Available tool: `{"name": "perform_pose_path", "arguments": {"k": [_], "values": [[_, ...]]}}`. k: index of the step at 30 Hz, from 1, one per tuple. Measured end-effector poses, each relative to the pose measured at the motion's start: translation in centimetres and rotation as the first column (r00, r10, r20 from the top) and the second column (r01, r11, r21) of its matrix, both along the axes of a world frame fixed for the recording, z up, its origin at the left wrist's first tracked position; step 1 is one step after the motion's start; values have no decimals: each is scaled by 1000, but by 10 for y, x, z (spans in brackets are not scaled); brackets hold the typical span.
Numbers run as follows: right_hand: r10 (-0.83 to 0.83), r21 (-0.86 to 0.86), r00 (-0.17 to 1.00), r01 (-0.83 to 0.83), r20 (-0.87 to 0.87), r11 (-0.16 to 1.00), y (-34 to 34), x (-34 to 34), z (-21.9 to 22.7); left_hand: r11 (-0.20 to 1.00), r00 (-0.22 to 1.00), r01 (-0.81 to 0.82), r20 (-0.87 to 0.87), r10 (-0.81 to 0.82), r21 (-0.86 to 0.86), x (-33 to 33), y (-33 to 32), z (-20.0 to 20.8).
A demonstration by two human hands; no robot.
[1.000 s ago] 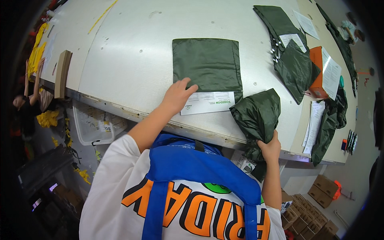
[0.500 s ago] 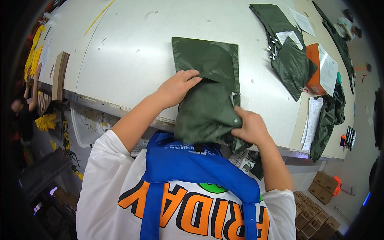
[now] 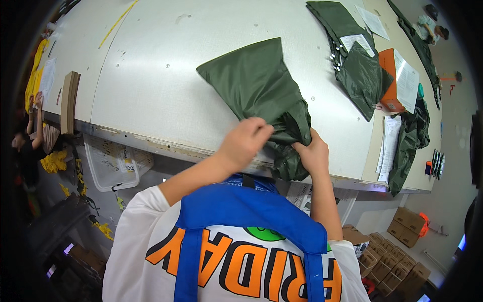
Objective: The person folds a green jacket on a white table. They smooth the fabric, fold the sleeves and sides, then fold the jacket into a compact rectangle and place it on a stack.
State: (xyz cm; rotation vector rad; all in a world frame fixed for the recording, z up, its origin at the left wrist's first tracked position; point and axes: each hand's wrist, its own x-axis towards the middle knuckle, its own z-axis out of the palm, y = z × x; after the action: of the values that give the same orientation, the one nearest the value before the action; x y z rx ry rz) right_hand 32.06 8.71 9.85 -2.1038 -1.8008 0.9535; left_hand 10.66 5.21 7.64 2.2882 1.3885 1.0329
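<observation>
A glossy dark green fabric piece lies across the near edge of the table, its wide flat end pointing away from me and to the left. Its near part is gathered into folds, and a bunched end droops over the table edge. My left hand, slightly blurred, is closed with curled fingers on the left side of the folds. On the right side, my right hand grips the gathered cloth between thumb and fingers; some of those fingers are hidden behind it. Whether the piece is a bag or part of a garment I cannot tell.
On the pale table, more dark green pieces lie at the right beside an orange box and paper sheets. Cardboard strips stand at the left edge. Another person's hands touch yellow cloth at far left.
The green piece has turned, its far end swinging left and its near part bunching up. My left hand has come down and right, off the flat panel onto the folds.
</observation>
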Motion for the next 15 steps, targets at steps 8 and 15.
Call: {"name": "perform_pose_path", "arguments": {"k": [8, 15], "values": [[152, 116, 982, -165, 114, 979, 0, -35, -6, 994, 998, -54, -21, 56, 97, 13, 23, 27], [387, 208, 859, -468, 336, 859, -2, -45, 1, 943, 953, -230, -250, 169, -240, 15, 112, 7]]}}
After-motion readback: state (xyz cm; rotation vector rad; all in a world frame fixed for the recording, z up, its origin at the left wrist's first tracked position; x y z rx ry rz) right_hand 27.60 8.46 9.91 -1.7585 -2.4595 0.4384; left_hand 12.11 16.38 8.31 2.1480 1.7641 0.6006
